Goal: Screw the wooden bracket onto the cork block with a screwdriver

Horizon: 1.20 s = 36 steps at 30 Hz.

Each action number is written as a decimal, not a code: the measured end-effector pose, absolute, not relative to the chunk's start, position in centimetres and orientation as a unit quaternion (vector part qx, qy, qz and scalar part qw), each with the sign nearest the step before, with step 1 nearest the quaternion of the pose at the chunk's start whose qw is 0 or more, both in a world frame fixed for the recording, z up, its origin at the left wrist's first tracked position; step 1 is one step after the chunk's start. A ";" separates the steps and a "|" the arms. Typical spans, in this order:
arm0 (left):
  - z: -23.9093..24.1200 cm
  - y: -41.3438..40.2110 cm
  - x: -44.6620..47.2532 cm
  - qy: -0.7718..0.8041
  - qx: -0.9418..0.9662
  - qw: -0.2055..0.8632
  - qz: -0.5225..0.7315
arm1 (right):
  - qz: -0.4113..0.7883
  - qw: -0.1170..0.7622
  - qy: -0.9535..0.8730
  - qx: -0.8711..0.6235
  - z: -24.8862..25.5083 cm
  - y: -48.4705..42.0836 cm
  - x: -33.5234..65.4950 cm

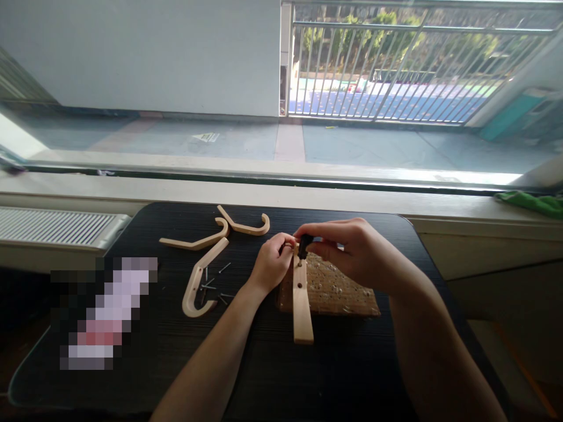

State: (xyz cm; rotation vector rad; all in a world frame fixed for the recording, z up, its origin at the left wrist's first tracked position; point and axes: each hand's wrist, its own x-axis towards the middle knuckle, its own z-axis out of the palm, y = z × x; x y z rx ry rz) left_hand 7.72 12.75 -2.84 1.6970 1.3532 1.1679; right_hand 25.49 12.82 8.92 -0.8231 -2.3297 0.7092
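Where the pale wooden hook (302,310) lies across the left part of the pitted brown block (343,285), its near arm juts past the block's edge, above the black table (360,363). Left hand (271,262): curled closed about the hook's far end, fingertips partly hidden. Right hand (365,249): thumb and fingers drawn together on the black-handled screwdriver (304,245), tip down at the farther of two holes (299,286). We judge the hook light and stiff, smooth enough to twist under turning force; the wood could split near the holes if pushed hard. We would grip the far bend, or press the flat near arm down, fingers clear of the tip. Loose screws (224,268), left, look hard, slim, apt to roll.
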 end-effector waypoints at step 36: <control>-2.6 12.8 7.8 0.529 0.663 0.314 0.428 | 0.010 -0.008 -0.929 -0.370 14.2 11.7 23.8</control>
